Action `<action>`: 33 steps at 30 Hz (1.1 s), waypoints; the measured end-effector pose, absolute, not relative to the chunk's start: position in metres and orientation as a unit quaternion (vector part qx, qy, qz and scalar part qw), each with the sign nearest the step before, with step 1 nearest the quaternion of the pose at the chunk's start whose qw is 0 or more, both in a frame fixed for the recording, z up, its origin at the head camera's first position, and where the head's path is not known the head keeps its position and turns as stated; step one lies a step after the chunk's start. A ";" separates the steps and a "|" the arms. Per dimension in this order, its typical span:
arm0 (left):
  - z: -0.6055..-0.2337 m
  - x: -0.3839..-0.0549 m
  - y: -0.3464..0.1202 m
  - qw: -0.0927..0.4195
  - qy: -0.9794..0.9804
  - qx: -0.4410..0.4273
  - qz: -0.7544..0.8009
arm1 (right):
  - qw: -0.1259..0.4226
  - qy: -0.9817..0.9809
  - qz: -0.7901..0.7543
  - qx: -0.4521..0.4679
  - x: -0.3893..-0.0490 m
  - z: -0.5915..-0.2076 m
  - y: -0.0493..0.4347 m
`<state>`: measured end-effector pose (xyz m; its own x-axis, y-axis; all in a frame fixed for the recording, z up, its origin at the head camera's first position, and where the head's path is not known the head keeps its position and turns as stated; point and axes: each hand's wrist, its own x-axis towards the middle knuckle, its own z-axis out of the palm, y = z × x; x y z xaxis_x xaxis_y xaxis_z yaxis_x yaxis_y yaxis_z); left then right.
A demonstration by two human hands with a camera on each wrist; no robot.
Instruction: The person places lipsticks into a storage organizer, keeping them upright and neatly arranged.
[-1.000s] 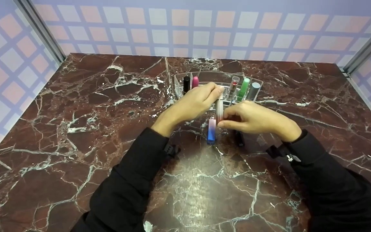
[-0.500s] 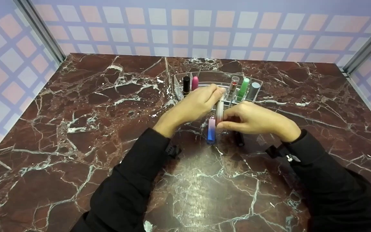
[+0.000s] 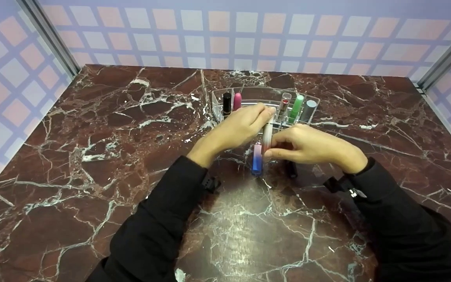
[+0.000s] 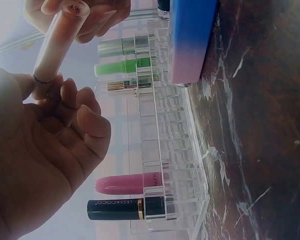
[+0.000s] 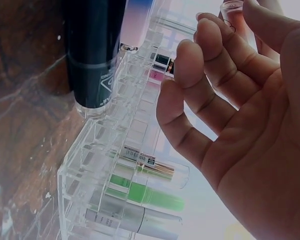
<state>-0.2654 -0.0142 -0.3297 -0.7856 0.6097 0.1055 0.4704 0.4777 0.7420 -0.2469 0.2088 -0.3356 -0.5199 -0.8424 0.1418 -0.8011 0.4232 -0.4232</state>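
Observation:
A lip gloss tube (image 3: 267, 135), white fading to red, is held tilted between both hands above the table. My left hand (image 3: 243, 123) pinches its top end between thumb and fingers, as the left wrist view shows on the tube (image 4: 58, 45). Lower down, my right hand (image 3: 311, 145) grips the reddish end with thumb and forefinger; its other fingers (image 5: 189, 62) are loosely curled. Just below the hands a pink-to-blue tube (image 3: 257, 159) stands on the table. A black tube (image 5: 95, 55) is partly hidden beneath my right hand.
Behind the hands stands a clear tiered organizer (image 3: 255, 94). It holds a black lipstick (image 3: 226, 102), a pink one (image 3: 237, 100), a clear-capped one (image 3: 285, 103), a green tube (image 3: 296, 106) and a grey tube (image 3: 309, 111). Patterned walls (image 3: 249, 39) bound the marble-look table (image 3: 104, 196).
Both hands stay nearly in place. My left hand and the tube's top end shift slightly to the right, so the tube leans a little more. The other tubes have not moved.

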 end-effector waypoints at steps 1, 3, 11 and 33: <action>-0.330 -0.266 -0.014 0.087 0.855 0.316 0.401 | 0.047 0.842 -0.225 -0.488 -0.247 -0.336 0.209; -0.330 -0.266 -0.014 0.087 0.855 0.314 0.403 | 0.050 0.842 -0.224 -0.489 -0.248 -0.335 0.210; -0.328 -0.265 -0.013 0.090 0.854 0.308 0.409 | 0.050 0.872 -0.207 -0.441 -0.252 -0.319 0.236; -0.315 -0.279 -0.017 -0.012 0.895 0.319 0.311 | 0.031 0.938 -0.104 -0.329 -0.280 -0.343 0.256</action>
